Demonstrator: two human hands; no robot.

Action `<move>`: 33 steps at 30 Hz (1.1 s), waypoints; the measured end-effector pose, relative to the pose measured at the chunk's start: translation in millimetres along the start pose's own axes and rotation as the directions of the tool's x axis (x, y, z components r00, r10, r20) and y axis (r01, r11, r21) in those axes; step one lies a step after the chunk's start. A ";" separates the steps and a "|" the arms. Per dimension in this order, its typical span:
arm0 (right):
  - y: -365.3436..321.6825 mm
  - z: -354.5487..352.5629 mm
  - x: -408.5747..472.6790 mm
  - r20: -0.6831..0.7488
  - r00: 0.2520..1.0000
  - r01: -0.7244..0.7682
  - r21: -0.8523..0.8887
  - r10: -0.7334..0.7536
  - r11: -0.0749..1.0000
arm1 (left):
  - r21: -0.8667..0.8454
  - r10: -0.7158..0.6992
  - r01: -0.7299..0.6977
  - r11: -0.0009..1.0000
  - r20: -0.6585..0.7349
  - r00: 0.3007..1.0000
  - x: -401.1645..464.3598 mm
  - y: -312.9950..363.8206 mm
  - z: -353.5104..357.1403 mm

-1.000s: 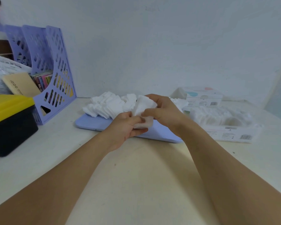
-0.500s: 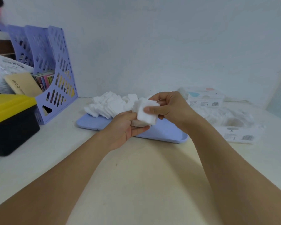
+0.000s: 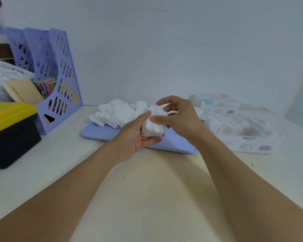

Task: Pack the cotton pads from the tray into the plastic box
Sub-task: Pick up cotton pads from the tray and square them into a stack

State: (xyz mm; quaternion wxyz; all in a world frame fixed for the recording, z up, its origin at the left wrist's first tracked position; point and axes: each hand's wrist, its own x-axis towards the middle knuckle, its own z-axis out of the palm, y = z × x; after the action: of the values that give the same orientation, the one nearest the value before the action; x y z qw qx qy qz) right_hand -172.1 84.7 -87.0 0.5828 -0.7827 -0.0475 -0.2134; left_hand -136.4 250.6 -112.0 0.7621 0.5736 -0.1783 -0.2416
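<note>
A stack of white cotton pads [image 3: 153, 124] sits in my left hand [image 3: 136, 137], palm up, just above the near edge of the lilac tray [image 3: 101, 134]. My right hand [image 3: 179, 117] touches the stack's top with thumb and fingers, the other fingers spread. A heap of loose cotton pads [image 3: 115, 113] lies on the tray's far left part. To the right stands the clear plastic box [image 3: 248, 143], with white pads inside.
A lilac perforated file holder [image 3: 59, 81] with books stands at the back left. A black bin with a yellow lid [image 3: 9, 131] is at the left edge. A lid or second box with barcode labels [image 3: 219, 104] lies behind the plastic box.
The right hand set its pads onto the stack in the left hand and loosened its fingers. The stack now stands squared in the left palm, slightly nearer me.
</note>
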 end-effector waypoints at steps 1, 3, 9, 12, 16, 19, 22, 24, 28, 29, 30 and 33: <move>-0.7 3.3 -1.7 -0.017 0.999 0.033 -0.031 -0.033 0.999 | 0.008 0.012 -0.012 1.000 0.003 1.000 -1.0 0.0 0.3; -1.9 8.6 -2.5 -0.063 0.996 0.058 -0.019 -0.060 0.998 | 0.003 0.026 -0.026 1.000 0.011 1.000 -1.8 -0.5 1.0; -16.5 19.1 -10.1 0.141 0.990 -0.023 -0.055 0.031 0.998 | 0.009 0.015 -0.015 1.000 0.013 1.000 -2.6 -2.9 6.1; -14.1 24.4 -18.2 0.301 0.953 0.006 -0.147 0.039 0.989 | 0.119 0.040 -0.049 0.992 0.072 0.997 -3.4 -3.8 6.8; -11.0 24.4 -12.7 0.325 0.943 -0.041 -0.109 0.075 0.993 | 0.182 0.057 -0.076 0.980 0.109 0.992 -1.5 -3.2 1.8; -4.5 22.1 -10.2 0.346 0.933 -0.049 -0.160 0.103 0.986 | 0.232 0.059 -0.092 0.968 0.148 0.987 -1.0 -4.6 -0.2; -6.3 3.5 -5.5 0.352 0.934 -0.002 -0.159 0.059 0.987 | 0.292 0.101 -0.115 0.949 0.065 0.993 -1.8 -3.1 0.6; -8.3 -8.0 -4.4 0.325 0.944 -0.037 -0.089 0.064 0.995 | 0.362 0.207 -0.178 0.915 -0.043 0.977 0.6 -4.8 -0.4; -15.0 -7.9 -6.9 0.279 0.951 -0.129 -0.034 0.133 0.991 | 0.457 0.443 -0.347 0.819 -0.120 0.888 4.3 -7.0 3.8; -17.7 -8.2 -7.0 0.265 0.953 -0.145 -0.034 0.149 0.989 | 0.463 0.466 -0.372 0.805 -0.106 0.878 3.5 -6.1 9.1; -21.5 -9.4 -7.0 0.246 0.955 -0.164 -0.030 0.166 0.986 | 0.477 0.477 -0.386 0.790 -0.083 0.875 2.5 -5.6 15.1; -31.6 -21.5 -5.6 0.143 0.962 -0.234 -0.008 0.233 0.972 | 0.608 0.563 -0.455 0.650 0.017 0.827 3.2 -8.1 38.0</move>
State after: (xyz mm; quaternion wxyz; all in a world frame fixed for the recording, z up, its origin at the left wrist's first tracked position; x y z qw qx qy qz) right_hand -193.4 75.6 -56.0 0.6023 -0.7936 0.0025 -0.0863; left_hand -156.0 217.0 -109.2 0.5951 0.7252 -0.3313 0.1009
